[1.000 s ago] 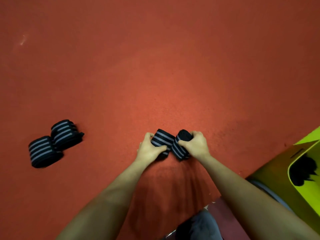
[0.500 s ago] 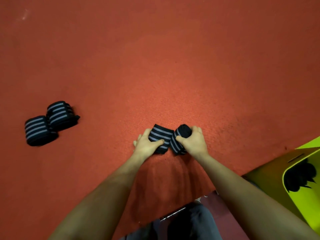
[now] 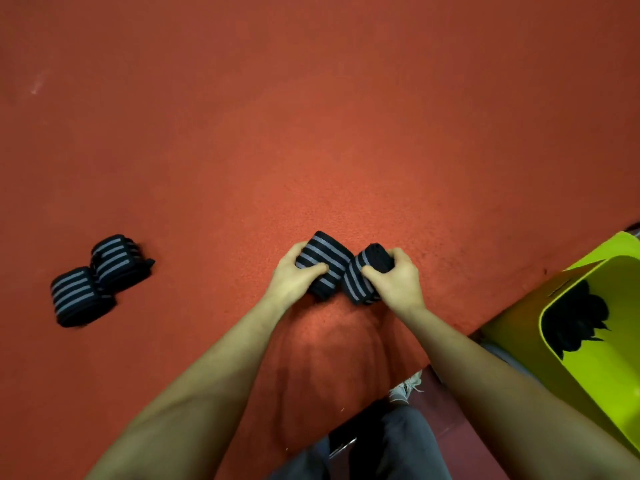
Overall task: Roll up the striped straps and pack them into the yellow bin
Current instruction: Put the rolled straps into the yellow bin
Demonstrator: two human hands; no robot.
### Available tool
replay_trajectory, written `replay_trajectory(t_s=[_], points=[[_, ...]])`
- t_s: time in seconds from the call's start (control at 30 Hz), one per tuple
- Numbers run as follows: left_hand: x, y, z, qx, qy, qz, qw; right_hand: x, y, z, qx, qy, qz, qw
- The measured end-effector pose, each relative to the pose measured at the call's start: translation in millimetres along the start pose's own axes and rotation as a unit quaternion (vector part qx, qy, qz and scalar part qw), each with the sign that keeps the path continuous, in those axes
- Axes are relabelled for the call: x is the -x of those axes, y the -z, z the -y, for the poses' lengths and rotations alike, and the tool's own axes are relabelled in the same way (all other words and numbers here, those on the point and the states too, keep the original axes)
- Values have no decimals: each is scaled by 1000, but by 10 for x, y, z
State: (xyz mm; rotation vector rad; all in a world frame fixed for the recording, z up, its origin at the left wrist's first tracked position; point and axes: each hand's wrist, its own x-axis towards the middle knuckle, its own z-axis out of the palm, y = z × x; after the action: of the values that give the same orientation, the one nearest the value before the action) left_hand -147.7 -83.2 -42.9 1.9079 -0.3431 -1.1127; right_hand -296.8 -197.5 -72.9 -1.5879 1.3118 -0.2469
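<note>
Two rolled black straps with grey stripes sit side by side on the red table. My left hand (image 3: 294,280) grips the left roll (image 3: 323,259), thumb across its front. My right hand (image 3: 394,282) grips the right roll (image 3: 360,282), fingers curled over its top end. The two rolls touch each other. Another pair of rolled striped straps (image 3: 93,278) lies at the far left, apart from my hands. The yellow bin (image 3: 519,327) stands at the lower right, beside my right forearm, with something black inside.
The red table surface (image 3: 311,116) stretches far ahead and to both sides. Its near edge runs diagonally from the bottom centre up to the right. My grey-trousered legs (image 3: 398,448) and a shoe show below that edge.
My hands and the two rolls stay in much the same place. The left roll is turned a little more upright. The view has shifted slightly, mostly from head movement.
</note>
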Motion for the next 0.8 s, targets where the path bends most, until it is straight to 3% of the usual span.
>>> replay_trajectory(t_s=[0.23, 0.47, 0.67, 0.8], points=[[115, -666, -836, -19, -93, 98, 991, 166, 919, -51, -120, 25, -172, 977], [257, -1789, -1437, -75, -198, 141, 967, 277, 2117, -455, -214, -12, -331, 919], [423, -3042, -1720, -169, -217, 275, 921, 365, 3116, -1048, -274, -73, -446, 849], [573, -3873, -1590, -223, -209, 326, 895, 504, 3498, -1549, -270, -134, -472, 829]])
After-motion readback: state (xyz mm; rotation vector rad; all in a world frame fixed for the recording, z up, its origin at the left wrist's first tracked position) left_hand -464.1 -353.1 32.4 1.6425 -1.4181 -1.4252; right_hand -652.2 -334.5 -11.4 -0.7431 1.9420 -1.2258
